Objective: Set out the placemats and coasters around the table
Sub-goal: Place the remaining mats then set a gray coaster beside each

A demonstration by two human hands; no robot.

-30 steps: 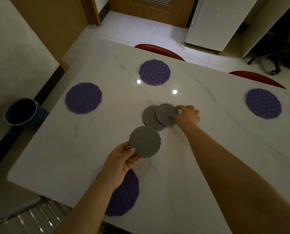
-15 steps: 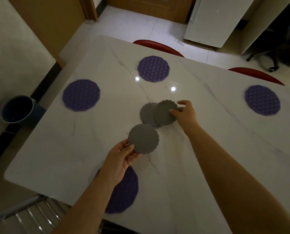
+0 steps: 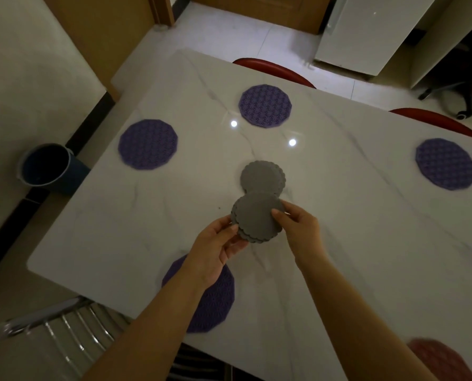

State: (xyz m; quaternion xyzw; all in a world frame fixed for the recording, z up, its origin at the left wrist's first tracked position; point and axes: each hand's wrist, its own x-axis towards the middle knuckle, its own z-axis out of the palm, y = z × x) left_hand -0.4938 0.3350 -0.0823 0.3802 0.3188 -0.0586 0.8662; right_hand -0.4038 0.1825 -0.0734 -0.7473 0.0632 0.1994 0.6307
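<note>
Both hands hold a small stack of grey scalloped coasters (image 3: pixel 258 217) just above the white marble table (image 3: pixel 119 243). My left hand (image 3: pixel 215 254) pinches the stack's near-left edge and my right hand (image 3: pixel 298 226) pinches its right edge. More grey coasters (image 3: pixel 262 176) lie stacked on the table just beyond. Purple round placemats lie around the table: one far left (image 3: pixel 148 144), one at the far side (image 3: pixel 265 105), one at the right (image 3: pixel 446 163), and one at the near edge (image 3: pixel 215 303), partly under my left wrist.
Two red chair backs (image 3: pixel 273 68) (image 3: pixel 435 121) stand at the table's far side. A metal chair (image 3: pixel 59 331) is at the near left. A dark bucket (image 3: pixel 46 167) sits on the floor at the left. A reddish round mat (image 3: pixel 438 358) shows at the bottom right.
My right hand lifted a coaster off the table pile and brought it back onto the coaster in my left hand. Both hands now hold the stack together.
</note>
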